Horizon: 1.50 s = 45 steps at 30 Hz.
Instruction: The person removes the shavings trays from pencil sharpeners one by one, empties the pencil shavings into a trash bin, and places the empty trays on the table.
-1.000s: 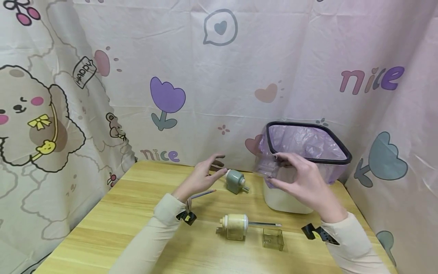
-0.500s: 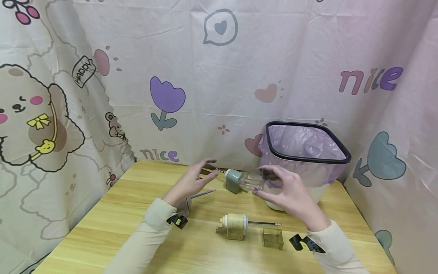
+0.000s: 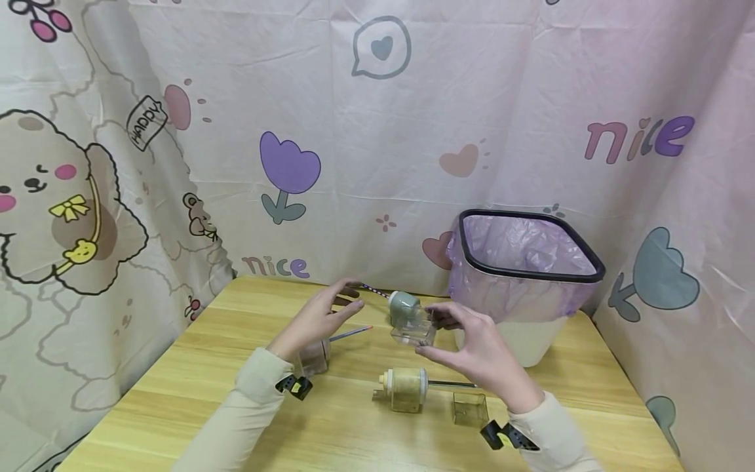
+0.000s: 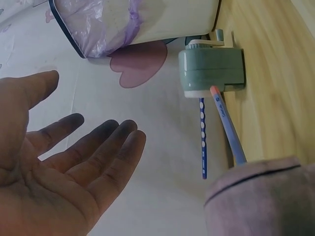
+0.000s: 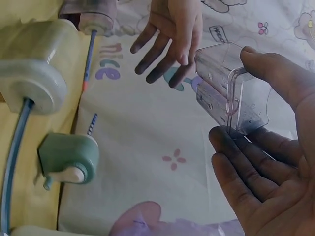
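Observation:
My right hand (image 3: 474, 341) pinches a clear plastic shavings drawer (image 5: 221, 88) between thumb and fingers, above the table. In the head view the drawer overlaps the green pencil sharpener (image 3: 403, 300), which has a dotted blue pencil (image 4: 203, 137) in it. My left hand (image 3: 318, 318) hovers with fingers spread and nothing in it; its fingertips look dark and smudged. Below it stands a pinkish pencil sharpener (image 3: 314, 357) with a blue pencil (image 3: 352, 333). Nearer me sits a yellow pencil sharpener (image 3: 407, 390) holding a dark pencil (image 3: 451, 384).
A smoky yellowish drawer (image 3: 470, 410) lies right of the yellow sharpener. At the back right stands a white bin (image 3: 525, 334) with a black rim and purple liner. A printed curtain (image 3: 366, 164) hangs behind the wooden table (image 3: 194, 380).
My right hand has moved left and down from beside the bin's rim, carrying the clear drawer. My left hand has drifted left and slightly down. The sharpeners have stayed put.

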Tool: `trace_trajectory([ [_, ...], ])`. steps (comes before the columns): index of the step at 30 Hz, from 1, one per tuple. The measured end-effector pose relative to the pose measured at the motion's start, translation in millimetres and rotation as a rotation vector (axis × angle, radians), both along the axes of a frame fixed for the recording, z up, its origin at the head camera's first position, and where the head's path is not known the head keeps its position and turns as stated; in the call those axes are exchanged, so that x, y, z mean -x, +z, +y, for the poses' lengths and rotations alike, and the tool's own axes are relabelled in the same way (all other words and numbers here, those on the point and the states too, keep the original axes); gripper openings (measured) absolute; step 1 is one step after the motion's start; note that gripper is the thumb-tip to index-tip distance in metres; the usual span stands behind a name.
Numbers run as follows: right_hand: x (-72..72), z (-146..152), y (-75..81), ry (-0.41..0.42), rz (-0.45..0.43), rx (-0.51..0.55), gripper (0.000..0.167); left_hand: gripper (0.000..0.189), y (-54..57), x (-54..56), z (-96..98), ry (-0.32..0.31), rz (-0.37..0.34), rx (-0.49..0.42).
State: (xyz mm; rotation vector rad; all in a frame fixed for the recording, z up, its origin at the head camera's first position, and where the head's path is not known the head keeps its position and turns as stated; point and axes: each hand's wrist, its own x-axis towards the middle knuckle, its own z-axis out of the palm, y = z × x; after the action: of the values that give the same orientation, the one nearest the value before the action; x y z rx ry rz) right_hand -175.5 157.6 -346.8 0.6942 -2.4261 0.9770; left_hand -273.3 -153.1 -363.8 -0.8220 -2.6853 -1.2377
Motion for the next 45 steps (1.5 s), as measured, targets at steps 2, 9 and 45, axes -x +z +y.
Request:
trace_trajectory([
  [2, -0.5, -3, -3.5, 0.013, -0.005, 0.007, 0.059, 0.05, -1.7, -0.3, -2.7, 0.002, -0.006, -0.005],
  [9, -2.0, -15, -16.3, 0.027, -0.011, 0.008, 0.06, 0.052, -5.8, -2.1, -11.4, 0.018, -0.016, -0.003],
  [45, 0.6, -84, -58.3, 0.144, -0.289, 0.086, 0.056, 0.042, -23.6, -0.9, -50.2, 0.07, 0.003, -0.017],
])
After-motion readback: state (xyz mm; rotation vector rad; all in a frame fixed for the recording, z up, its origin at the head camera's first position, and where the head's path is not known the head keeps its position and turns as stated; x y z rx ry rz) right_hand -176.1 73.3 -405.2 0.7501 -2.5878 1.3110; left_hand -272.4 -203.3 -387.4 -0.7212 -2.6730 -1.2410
